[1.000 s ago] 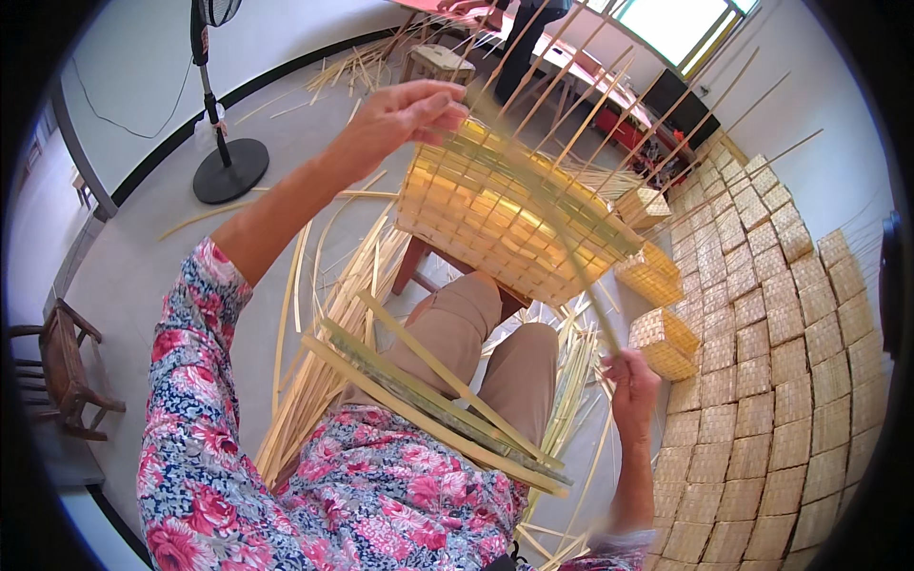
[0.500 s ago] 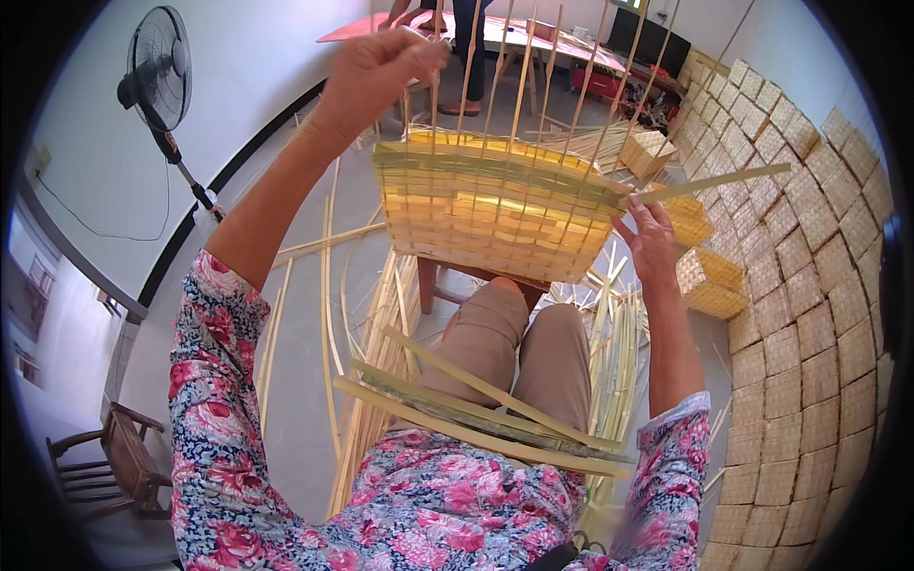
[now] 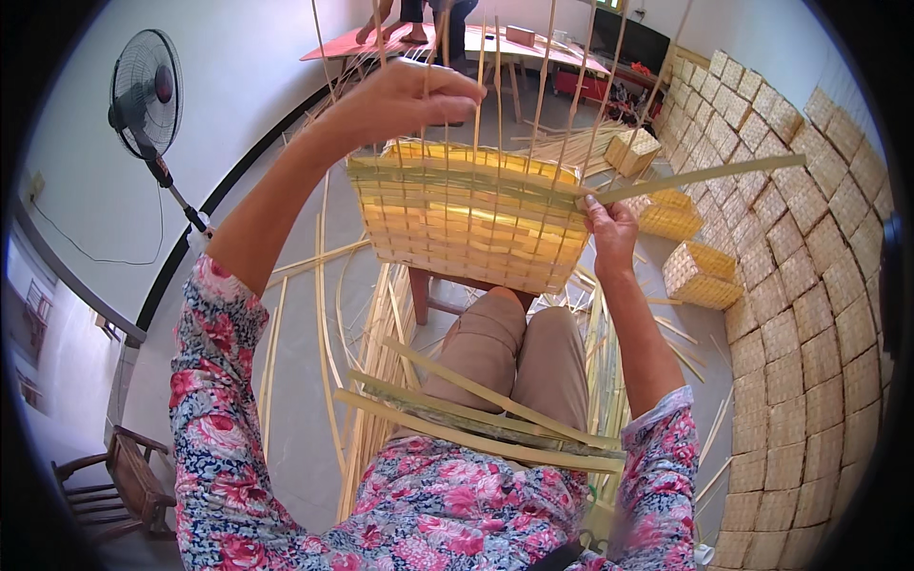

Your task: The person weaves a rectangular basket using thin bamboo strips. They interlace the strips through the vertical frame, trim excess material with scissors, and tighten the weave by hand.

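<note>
A half-woven bamboo basket (image 3: 466,219) rests in front of my knees on a wooden stool (image 3: 420,295), with thin upright stakes (image 3: 545,76) rising from its weave. At its right corner my right hand (image 3: 612,233) is closed, pinching a flat bamboo strip (image 3: 724,174) between thumb and fingers; the strip's free end sticks out to the right. Above the far left rim, my left hand (image 3: 409,97) reaches among the stakes, fingers stretched rightward, their tips beside one stake. Whether they touch it is unclear. Several loose strips (image 3: 476,419) lie across my lap.
Stacked woven baskets (image 3: 790,324) line the right wall; smaller ones (image 3: 702,274) sit on the floor nearby. Long bamboo strips (image 3: 381,381) lie beside my legs. A fan (image 3: 148,100) and a wooden chair (image 3: 133,481) stand left. Another person's legs (image 3: 455,33) show by a red-topped table (image 3: 328,43).
My left hand has moved right and down among the stakes, its fingers stretching out. The basket and my right hand, still pinching the strip, appear shifted left in the view.
</note>
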{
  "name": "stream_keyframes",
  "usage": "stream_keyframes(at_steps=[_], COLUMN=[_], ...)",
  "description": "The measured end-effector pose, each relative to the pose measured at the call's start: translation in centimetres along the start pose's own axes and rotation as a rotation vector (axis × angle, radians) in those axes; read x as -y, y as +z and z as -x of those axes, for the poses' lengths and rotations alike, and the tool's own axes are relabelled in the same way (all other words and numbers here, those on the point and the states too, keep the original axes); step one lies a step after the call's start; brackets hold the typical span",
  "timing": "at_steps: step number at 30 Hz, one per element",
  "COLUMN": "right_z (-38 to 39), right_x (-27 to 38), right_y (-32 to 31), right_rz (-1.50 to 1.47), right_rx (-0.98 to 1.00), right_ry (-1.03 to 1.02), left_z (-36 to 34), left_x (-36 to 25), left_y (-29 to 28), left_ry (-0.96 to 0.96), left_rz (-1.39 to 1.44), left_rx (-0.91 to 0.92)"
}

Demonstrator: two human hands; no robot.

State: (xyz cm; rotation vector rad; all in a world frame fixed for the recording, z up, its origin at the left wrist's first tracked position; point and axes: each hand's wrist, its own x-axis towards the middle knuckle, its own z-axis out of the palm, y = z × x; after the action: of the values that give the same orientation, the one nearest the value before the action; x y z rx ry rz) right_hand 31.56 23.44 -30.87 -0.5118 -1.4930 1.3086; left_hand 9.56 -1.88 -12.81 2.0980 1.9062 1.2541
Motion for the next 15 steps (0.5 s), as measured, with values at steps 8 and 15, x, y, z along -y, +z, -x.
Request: stream_keyframes(at_steps=[8, 15], right_z=[1.3, 1.9], right_x=[0.3, 0.0], right_y=[0.8, 1.6], right_rz=[0.000, 0.038], right_rx=[0.007, -0.031], right_ry=[0.008, -0.113], left_z=[-3.5, -4.3], left_x=[0.6, -0.9], left_y=[1.0, 3.9], left_ry=[-0.304, -0.064], left_rz=[-0.175, -0.237], left_rx=[0.204, 0.109])
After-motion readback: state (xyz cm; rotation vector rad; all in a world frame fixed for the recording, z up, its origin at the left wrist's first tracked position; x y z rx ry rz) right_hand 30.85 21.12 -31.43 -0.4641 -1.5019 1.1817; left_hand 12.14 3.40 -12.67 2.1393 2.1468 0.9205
